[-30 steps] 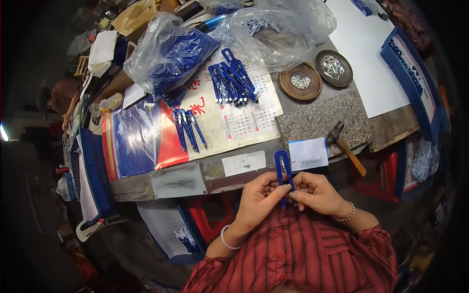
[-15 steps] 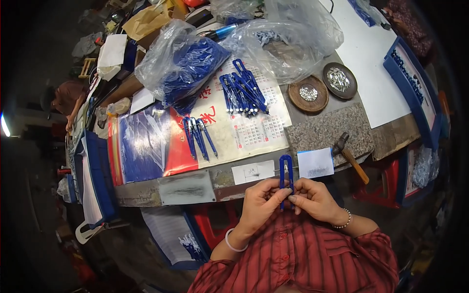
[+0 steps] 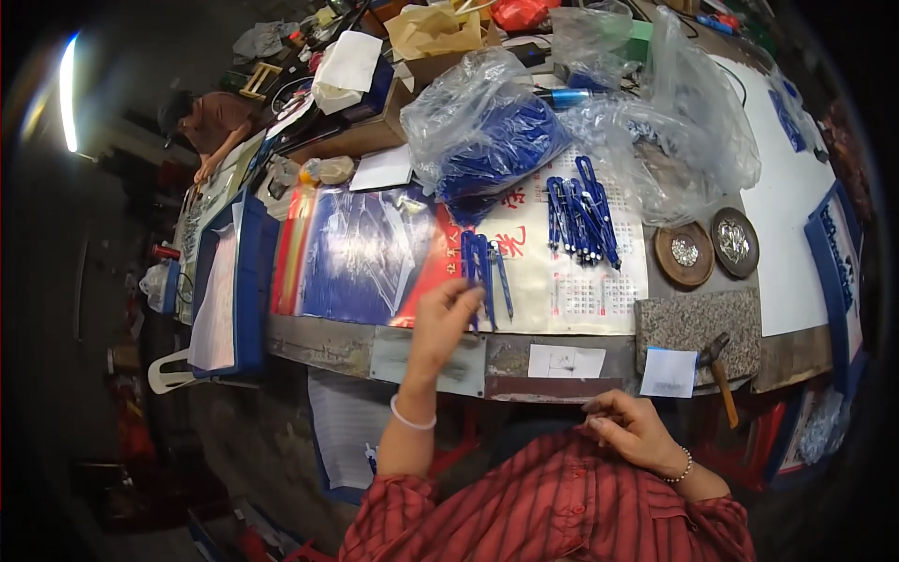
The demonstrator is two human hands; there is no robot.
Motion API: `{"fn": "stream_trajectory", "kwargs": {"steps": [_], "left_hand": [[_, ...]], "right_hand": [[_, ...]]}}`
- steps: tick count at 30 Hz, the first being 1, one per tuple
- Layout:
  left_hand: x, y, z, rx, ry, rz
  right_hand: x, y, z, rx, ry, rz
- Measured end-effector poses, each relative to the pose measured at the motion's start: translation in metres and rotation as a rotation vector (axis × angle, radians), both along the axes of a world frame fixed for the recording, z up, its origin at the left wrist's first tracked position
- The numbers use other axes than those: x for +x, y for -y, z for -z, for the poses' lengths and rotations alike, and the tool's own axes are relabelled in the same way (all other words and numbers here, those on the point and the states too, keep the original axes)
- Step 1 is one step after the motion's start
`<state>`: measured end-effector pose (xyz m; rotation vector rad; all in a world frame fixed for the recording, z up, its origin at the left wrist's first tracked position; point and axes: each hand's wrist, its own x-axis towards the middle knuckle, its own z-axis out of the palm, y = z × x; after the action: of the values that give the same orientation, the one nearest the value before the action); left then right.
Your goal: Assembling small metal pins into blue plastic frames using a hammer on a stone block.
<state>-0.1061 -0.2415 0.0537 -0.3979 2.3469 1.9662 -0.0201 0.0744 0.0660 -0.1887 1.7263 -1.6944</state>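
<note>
Apparently, the blue work is being split into two groups, and which one is finished cannot be told. A small group of slim, shiny blue pieces (image 3: 481,258) is lying at one o'clock from the bare left hand (image 3: 446,323), being partly hidden by it; whether one is being gripped cannot be told through the blur. At four o'clock from there, the bare right hand (image 3: 637,433) is being held loosely half-curled, with nothing seen in it. At two o'clock, a larger heap of pale-tipped blue pieces (image 3: 582,220) is lying apart; many more, presumably left to do, are being held in a crumpled clear plastic bag (image 3: 496,164) towards twelve.

From the right hand, a speckled grey stone slab (image 3: 688,323) is lying at one o'clock, being partly covered by a smudged white paper sheet (image 3: 669,375) and overlapped by a wooden-handled hammer (image 3: 725,395). Beyond, small silvery bits (image 3: 685,253) are being held in a round brown dish (image 3: 662,255).
</note>
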Motion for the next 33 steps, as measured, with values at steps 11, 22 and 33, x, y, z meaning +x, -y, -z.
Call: {"fn": "stream_trajectory", "kwargs": {"steps": [11,22,33], "left_hand": [[-0.051,0.049,0.055,-0.24,0.056,0.006],[-0.025,-0.039,-0.006,-0.616,-0.37,0.033],[0.049,-0.12,0.006,-0.163,-0.26,0.238]], "right_hand": [[-0.007,-0.003,-0.004,0.125,-0.248,-0.11],[-0.126,-0.001,-0.04,0.379,-0.84,0.128],[-0.218,0.042,0.027,0.921,-0.852,0.072]]}}
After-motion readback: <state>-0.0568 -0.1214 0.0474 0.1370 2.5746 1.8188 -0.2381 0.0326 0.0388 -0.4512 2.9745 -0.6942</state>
